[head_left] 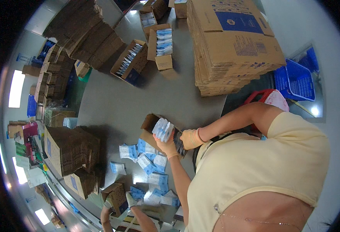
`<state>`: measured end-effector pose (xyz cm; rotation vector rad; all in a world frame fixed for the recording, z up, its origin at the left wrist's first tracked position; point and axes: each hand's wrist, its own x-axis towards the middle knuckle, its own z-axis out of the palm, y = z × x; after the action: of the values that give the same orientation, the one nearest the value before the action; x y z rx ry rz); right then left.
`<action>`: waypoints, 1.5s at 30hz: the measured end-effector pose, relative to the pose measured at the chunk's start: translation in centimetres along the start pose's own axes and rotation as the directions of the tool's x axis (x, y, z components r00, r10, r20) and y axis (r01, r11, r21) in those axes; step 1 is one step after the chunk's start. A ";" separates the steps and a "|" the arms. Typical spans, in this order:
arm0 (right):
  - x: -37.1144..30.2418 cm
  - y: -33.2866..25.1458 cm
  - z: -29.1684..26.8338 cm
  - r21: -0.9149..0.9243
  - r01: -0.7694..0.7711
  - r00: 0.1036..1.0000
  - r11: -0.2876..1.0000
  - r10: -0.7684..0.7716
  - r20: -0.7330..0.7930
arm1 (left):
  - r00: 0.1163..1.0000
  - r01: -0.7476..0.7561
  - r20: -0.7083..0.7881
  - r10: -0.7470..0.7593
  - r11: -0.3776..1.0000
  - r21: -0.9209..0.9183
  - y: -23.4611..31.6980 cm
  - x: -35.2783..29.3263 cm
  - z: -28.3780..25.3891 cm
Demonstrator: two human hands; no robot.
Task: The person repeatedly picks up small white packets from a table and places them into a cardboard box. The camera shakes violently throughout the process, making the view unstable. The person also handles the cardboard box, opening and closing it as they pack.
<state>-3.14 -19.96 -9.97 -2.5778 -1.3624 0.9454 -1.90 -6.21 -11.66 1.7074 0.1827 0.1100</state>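
Note:
My left hand [167,146] is closed round a stack of white-and-blue flat packets [163,130], held over a small open cardboard box [149,123]. In an orange-cuffed glove, my right hand [190,139] has its fingers curled at the near right edge of that box. Dark, narrow shapes stand inside the box by the right hand, too shaded to name. Loose blue-and-white packets [146,164] lie spread on the grey table just left of and below the box, beside my left forearm.
Boxes filled with packets [163,41] stand at the far side of the table [170,96]. A tall pile of flattened cartons [235,50] rises at the far right; more cartons [71,150] stand left. A co-worker's gloved hands [130,199] hold another box [115,197]. Blue baskets [295,79] sit right.

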 end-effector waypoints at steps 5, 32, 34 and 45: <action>-1.8 -1.7 -3.0 -0.206 0.168 0.985 0.964 -0.173 -0.004 | 0.988 -0.131 0.078 0.136 0.443 0.887 -0.1 -0.2 -2.1; 11.3 0.1 -6.5 -0.456 0.232 0.694 0.859 0.183 0.697 | 0.241 0.876 -0.947 -0.214 0.467 0.117 -3.2 -43.2 -21.1; 10.7 -1.6 -8.2 -0.463 0.216 0.703 0.860 0.193 0.685 | 0.376 0.907 -0.840 -0.390 0.339 0.248 -4.0 -43.8 -21.5; 11.5 -0.9 -6.3 -0.505 0.224 0.774 0.833 0.163 0.612 | 0.528 0.711 -0.604 -0.597 0.700 -0.071 -14.5 -29.4 -32.5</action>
<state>4.53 -9.23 -10.13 -2.6949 -2.1206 1.7725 -37.36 22.02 -20.32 1.6243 1.3551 0.0499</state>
